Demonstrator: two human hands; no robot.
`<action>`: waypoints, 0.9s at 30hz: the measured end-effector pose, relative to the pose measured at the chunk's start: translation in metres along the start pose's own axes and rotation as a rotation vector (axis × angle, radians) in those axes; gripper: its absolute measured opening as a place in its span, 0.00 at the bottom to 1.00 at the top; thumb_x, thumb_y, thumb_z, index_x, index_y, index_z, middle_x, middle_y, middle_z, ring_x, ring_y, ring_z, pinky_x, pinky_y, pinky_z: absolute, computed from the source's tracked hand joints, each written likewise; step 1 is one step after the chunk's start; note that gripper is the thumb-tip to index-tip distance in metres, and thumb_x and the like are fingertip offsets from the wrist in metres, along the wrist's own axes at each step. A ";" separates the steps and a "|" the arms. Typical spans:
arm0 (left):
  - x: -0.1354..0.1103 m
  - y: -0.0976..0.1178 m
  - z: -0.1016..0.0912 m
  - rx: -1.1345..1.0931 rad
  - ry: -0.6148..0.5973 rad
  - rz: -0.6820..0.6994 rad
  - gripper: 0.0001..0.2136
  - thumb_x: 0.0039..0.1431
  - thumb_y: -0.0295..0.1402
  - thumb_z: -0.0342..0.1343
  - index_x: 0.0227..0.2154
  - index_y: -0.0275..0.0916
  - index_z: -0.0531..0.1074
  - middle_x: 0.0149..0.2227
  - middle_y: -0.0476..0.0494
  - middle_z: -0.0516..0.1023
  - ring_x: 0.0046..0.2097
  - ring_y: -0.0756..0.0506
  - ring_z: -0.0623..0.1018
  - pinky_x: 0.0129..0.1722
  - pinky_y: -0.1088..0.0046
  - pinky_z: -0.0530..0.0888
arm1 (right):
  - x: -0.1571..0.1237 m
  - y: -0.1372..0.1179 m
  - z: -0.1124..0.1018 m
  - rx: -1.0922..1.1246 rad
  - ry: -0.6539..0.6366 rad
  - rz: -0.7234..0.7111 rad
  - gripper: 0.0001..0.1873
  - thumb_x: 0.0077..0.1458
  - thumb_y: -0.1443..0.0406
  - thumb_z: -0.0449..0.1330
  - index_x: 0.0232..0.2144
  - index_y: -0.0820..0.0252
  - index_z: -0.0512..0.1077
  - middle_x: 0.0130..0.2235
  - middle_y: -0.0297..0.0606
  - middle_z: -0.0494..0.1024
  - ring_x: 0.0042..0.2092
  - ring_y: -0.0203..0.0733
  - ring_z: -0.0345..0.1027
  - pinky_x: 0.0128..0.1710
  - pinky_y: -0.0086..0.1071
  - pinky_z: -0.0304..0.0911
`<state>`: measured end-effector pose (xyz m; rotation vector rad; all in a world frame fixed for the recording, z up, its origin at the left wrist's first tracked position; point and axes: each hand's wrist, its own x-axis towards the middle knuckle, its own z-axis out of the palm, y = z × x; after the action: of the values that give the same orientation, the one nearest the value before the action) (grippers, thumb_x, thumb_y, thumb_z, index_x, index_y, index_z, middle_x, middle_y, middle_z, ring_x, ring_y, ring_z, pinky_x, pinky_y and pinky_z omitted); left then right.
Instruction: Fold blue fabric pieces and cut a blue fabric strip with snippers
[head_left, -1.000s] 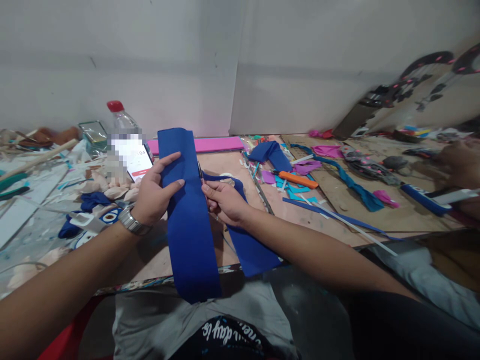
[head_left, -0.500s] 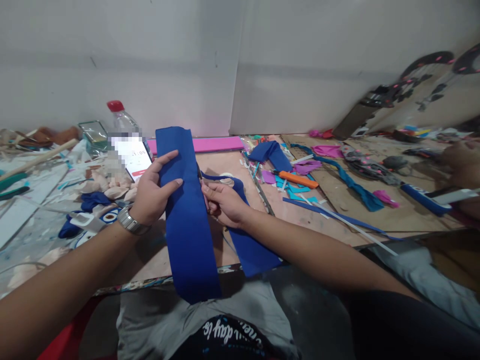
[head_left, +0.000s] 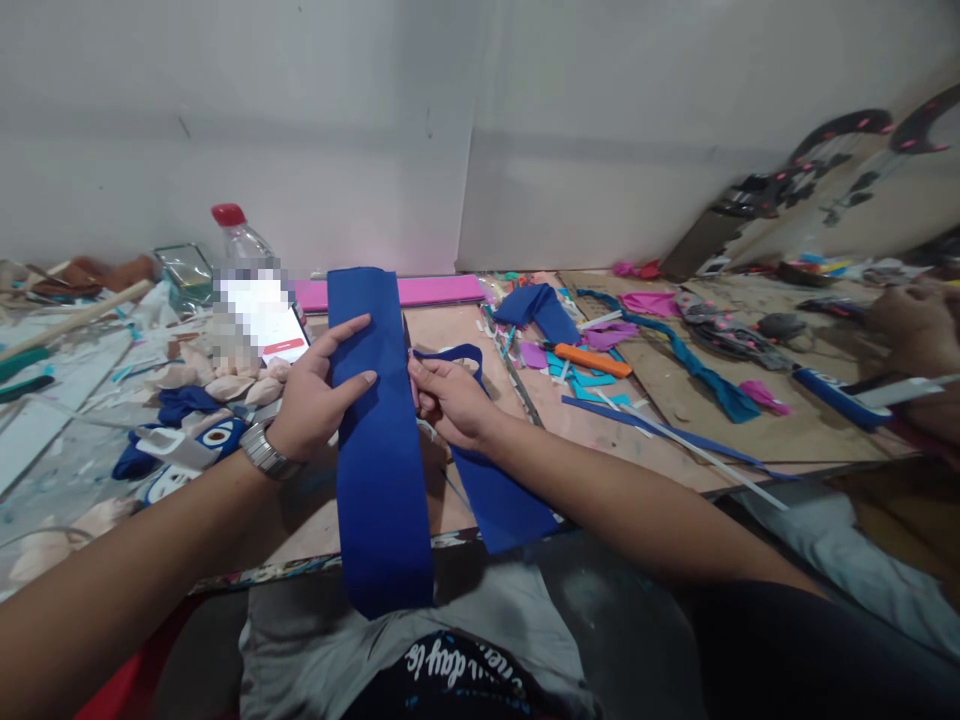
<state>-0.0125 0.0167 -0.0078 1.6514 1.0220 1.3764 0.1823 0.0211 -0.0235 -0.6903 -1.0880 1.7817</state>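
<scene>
A long dark blue fabric strip (head_left: 379,480) runs from the table's middle over the front edge onto my lap. My left hand (head_left: 311,395), with a metal watch (head_left: 262,452) on its wrist, grips the strip's left edge, thumb and fingers lying across the cloth. My right hand (head_left: 446,400) is closed at the strip's right edge, apparently on small scissors that are mostly hidden in the fist. A narrower blue offcut (head_left: 502,500) curls round that hand and trails down to the table's edge.
A red-capped plastic bottle (head_left: 238,245) and a lit phone (head_left: 262,318) stand left of the strip. Behind it lies a pink sheet (head_left: 439,290). Fabric scraps and an orange-handled knife (head_left: 596,360) lie to the right. Another person's hand (head_left: 915,325) works at far right.
The blue strip has shifted slightly right and toward me. Both hands have edged up along its sides, the right hand still closed at the right edge.
</scene>
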 end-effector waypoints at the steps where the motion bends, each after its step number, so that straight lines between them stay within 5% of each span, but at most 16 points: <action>1: 0.000 0.000 0.000 -0.001 0.000 -0.001 0.31 0.56 0.31 0.67 0.64 0.41 0.69 0.66 0.37 0.71 0.64 0.35 0.75 0.65 0.52 0.74 | 0.000 0.000 0.000 0.002 -0.005 0.002 0.28 0.48 0.46 0.74 0.21 0.60 0.68 0.16 0.24 0.65 0.19 0.27 0.50 0.21 0.24 0.48; 12: 0.000 0.001 0.001 -0.004 0.006 0.004 0.31 0.56 0.32 0.67 0.63 0.42 0.71 0.66 0.36 0.72 0.64 0.35 0.75 0.64 0.51 0.75 | -0.001 0.000 0.001 -0.005 0.011 0.005 0.27 0.52 0.47 0.73 0.22 0.60 0.68 0.17 0.24 0.65 0.19 0.27 0.50 0.21 0.24 0.47; 21: 0.000 0.002 0.002 -0.013 0.007 -0.011 0.32 0.56 0.32 0.67 0.64 0.41 0.70 0.65 0.36 0.72 0.63 0.35 0.76 0.63 0.52 0.75 | -0.001 -0.001 0.002 0.028 -0.006 -0.007 0.28 0.46 0.47 0.76 0.23 0.60 0.68 0.17 0.23 0.67 0.19 0.27 0.50 0.21 0.23 0.49; 27: 0.000 0.002 0.001 -0.018 0.005 -0.003 0.31 0.56 0.32 0.67 0.64 0.42 0.70 0.66 0.37 0.72 0.63 0.35 0.76 0.64 0.52 0.75 | -0.003 -0.001 0.003 0.013 0.006 0.019 0.24 0.53 0.50 0.73 0.24 0.60 0.69 0.17 0.23 0.65 0.19 0.27 0.50 0.22 0.23 0.49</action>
<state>-0.0110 0.0157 -0.0067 1.6333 1.0126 1.3845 0.1814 0.0178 -0.0212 -0.6998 -1.0678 1.7997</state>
